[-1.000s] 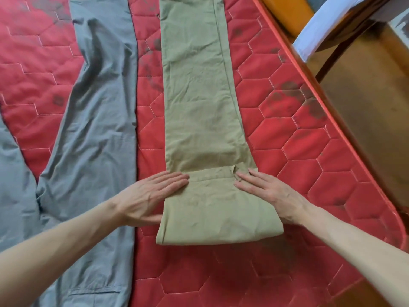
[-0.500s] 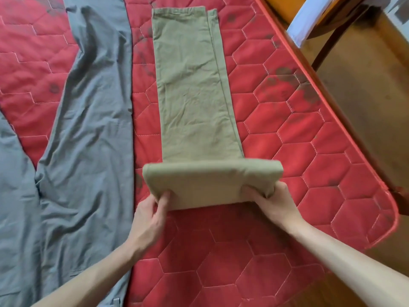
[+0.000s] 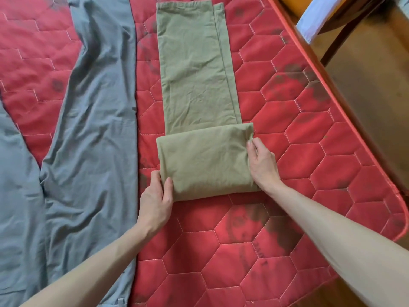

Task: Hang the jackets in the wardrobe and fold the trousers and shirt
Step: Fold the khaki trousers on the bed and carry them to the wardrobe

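Note:
Khaki trousers (image 3: 194, 69) lie lengthwise on the red quilted mattress (image 3: 309, 134), legs stacked, with the near end folded over into a thick flat bundle (image 3: 205, 160). My left hand (image 3: 156, 200) grips the bundle's near left corner, thumb on top and fingers underneath. My right hand (image 3: 262, 165) holds the bundle's right edge, fingertips pinching the fabric near its far right corner. Grey trousers (image 3: 93, 129) lie spread flat to the left, untouched.
The mattress's right edge (image 3: 345, 120) curves along a wooden floor (image 3: 376, 85). A wooden chair with a white cloth (image 3: 318, 16) on it stands at the top right. Bare red mattress lies in front of the bundle.
The hands went from pressing flat on the first fold to lifting the folded end and rolling it one more turn away from me; the bundle now lies farther up the legs.

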Demonstrator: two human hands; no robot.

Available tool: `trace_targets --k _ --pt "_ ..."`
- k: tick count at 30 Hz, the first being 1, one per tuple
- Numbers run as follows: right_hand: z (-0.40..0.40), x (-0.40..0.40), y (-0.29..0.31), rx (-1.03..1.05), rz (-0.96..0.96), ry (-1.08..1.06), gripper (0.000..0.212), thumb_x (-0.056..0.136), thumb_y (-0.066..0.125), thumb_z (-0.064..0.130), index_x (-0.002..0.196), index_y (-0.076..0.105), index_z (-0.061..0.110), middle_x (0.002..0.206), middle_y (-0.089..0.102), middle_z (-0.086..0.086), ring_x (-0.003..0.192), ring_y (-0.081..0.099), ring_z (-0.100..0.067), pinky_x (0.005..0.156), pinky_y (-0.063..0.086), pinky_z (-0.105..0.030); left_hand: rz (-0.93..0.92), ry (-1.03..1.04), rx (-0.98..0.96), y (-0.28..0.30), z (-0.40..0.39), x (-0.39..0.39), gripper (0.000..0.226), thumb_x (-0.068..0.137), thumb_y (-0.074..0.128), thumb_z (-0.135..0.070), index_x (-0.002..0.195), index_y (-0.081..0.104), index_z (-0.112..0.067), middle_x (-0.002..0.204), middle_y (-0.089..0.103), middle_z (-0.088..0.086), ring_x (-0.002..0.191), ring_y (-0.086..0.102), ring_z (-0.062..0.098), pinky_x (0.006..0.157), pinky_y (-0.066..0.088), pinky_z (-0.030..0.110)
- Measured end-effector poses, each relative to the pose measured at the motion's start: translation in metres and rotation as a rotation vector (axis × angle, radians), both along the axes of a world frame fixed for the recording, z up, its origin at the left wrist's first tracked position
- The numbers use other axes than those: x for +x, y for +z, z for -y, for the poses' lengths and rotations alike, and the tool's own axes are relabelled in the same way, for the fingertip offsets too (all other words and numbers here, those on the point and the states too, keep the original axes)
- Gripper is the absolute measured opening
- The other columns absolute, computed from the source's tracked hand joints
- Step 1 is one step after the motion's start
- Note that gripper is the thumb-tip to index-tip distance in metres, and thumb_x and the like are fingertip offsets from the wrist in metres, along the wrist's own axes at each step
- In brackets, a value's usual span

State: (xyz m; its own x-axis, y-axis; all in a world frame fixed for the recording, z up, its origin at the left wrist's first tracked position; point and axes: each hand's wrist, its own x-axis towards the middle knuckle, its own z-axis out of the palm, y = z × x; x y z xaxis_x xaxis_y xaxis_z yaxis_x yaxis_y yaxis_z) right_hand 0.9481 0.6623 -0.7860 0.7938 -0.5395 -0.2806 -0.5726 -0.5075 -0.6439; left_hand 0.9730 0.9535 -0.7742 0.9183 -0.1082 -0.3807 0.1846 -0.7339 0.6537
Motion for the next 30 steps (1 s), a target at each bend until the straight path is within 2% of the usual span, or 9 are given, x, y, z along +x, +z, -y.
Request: trace_targets --k 3,4,6,8,11,13,15,23,30 --pt "-0.004 -0.001 0.002 -0.115 -0.105 -0.064 0.022 0.109 0.042 0.043 0.105 0.051 0.024 0.088 0.068 -0.011 0.089 0.062 -0.043 0.068 0.036 -0.043 -0.047 0.104 0.027 0.006 0.012 -0.001 0.017 0.106 0.052 -0.029 0.108 0.046 -0.013 0.082 0.062 0.005 0.088 0.064 0.045 0.072 0.042 0.046" --pt "-0.007 -0.002 0.005 -0.173 -0.088 -0.095 0.025 0.109 0.043 0.043 0.118 0.054 0.023 0.105 0.070 -0.013 0.102 0.063 -0.041 0.074 0.041 -0.044 -0.028 0.145 0.055 0.010 0.016 -0.002 0.023 0.104 0.056 -0.029 0.118 0.049 -0.012 0.096 0.065 0.007 0.098 0.064 0.042 0.081 0.045 0.046" --pt "-0.012 -0.004 0.012 -0.313 0.075 -0.065 0.039 0.108 0.044 0.035 0.141 0.051 0.015 0.132 0.060 -0.013 0.124 0.056 -0.035 0.096 0.044 -0.045 0.150 0.120 0.211 0.017 0.024 -0.006 0.050 0.099 0.062 -0.026 0.142 0.044 -0.006 0.130 0.057 0.015 0.122 0.053 0.038 0.106 0.038 0.047" --pt "-0.018 -0.007 0.015 -0.472 0.205 0.100 0.051 0.109 0.041 0.033 0.154 0.044 0.010 0.152 0.049 -0.014 0.143 0.045 -0.031 0.115 0.037 -0.043 0.367 -0.068 0.276 0.022 0.032 -0.006 0.064 0.100 0.060 -0.023 0.156 0.034 -0.002 0.151 0.043 0.020 0.140 0.040 0.038 0.121 0.028 0.047" --pt "-0.029 -0.010 0.012 -0.580 0.230 0.463 0.061 0.109 0.039 0.043 0.164 0.031 0.019 0.171 0.026 -0.007 0.160 0.019 -0.026 0.128 0.019 -0.047 0.489 -0.432 0.286 0.017 0.046 0.003 0.070 0.101 0.052 -0.028 0.163 0.028 -0.008 0.169 0.027 0.017 0.158 0.021 0.036 0.127 0.020 0.054" --pt "-0.040 -0.005 0.005 -0.625 0.189 0.611 0.063 0.107 0.040 0.049 0.165 0.029 0.025 0.174 0.019 -0.003 0.162 0.011 -0.024 0.129 0.016 -0.052 0.483 -0.556 0.306 0.006 0.056 0.012 0.068 0.103 0.048 -0.034 0.164 0.028 -0.012 0.173 0.020 0.014 0.161 0.013 0.034 0.128 0.018 0.056" --pt "-0.054 0.002 -0.002 -0.634 0.154 0.631 0.063 0.107 0.037 0.051 0.165 0.030 0.027 0.174 0.019 -0.002 0.162 0.011 -0.024 0.129 0.014 -0.053 0.476 -0.605 0.329 -0.005 0.065 0.022 0.065 0.105 0.042 -0.037 0.164 0.029 -0.013 0.173 0.018 0.011 0.161 0.012 0.035 0.127 0.020 0.058" --pt "-0.058 0.000 -0.025 -0.623 -0.044 0.288 0.073 0.103 0.038 0.060 0.167 0.016 0.033 0.176 0.006 0.008 0.162 0.005 -0.021 0.129 0.016 -0.050 0.532 -0.632 0.365 -0.039 0.058 0.039 0.079 0.097 0.049 -0.052 0.166 0.024 -0.025 0.175 0.014 0.005 0.161 0.002 0.038 0.125 0.007 0.067" --pt "-0.055 0.006 -0.030 -0.563 -0.042 0.317 0.077 0.102 0.040 0.062 0.167 0.012 0.033 0.176 0.000 0.006 0.162 0.005 -0.025 0.128 0.019 -0.050 0.524 -0.668 0.317 -0.040 0.055 0.047 0.081 0.095 0.050 -0.050 0.166 0.023 -0.022 0.175 0.010 0.007 0.161 -0.002 0.041 0.124 0.004 0.069"
